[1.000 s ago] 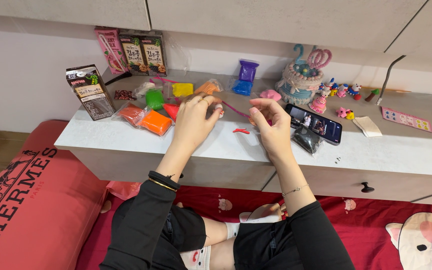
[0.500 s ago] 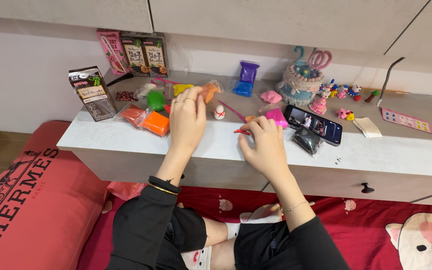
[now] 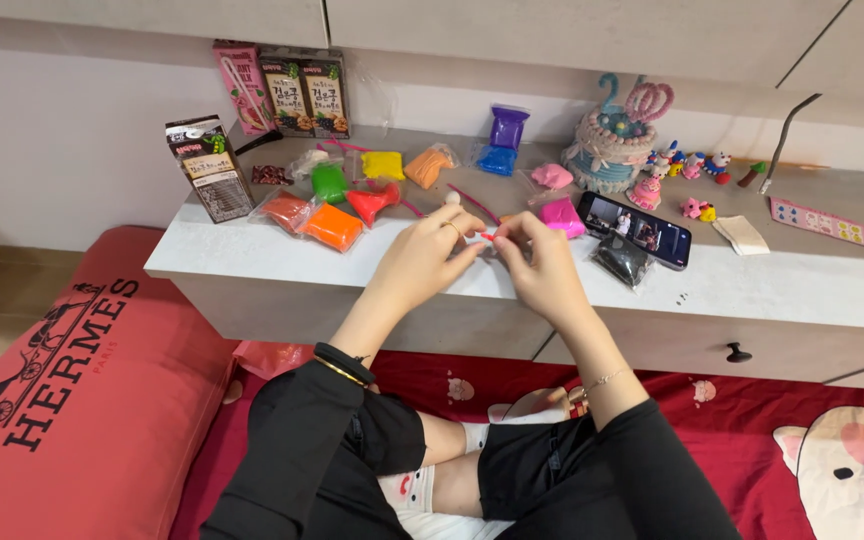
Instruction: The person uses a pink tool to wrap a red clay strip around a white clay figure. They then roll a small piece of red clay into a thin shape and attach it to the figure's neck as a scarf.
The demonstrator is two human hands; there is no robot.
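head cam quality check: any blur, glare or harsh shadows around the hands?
Head view: lighting soft and even, no hard shadows on the shelf. Left hand and right hand fairly sharp, slight softness at the fingertips; the red bit pinched between them is too small to resolve. Mild glare on the phone screen and the clay bags. Slight wide-angle bend at the edges.

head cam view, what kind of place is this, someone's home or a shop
Most likely a home room used for clay craft. The person sits on a red pig-print blanket by a big red cushion, both hands pinching a small red piece over a low white ledge strewn with bagged modelling clay.
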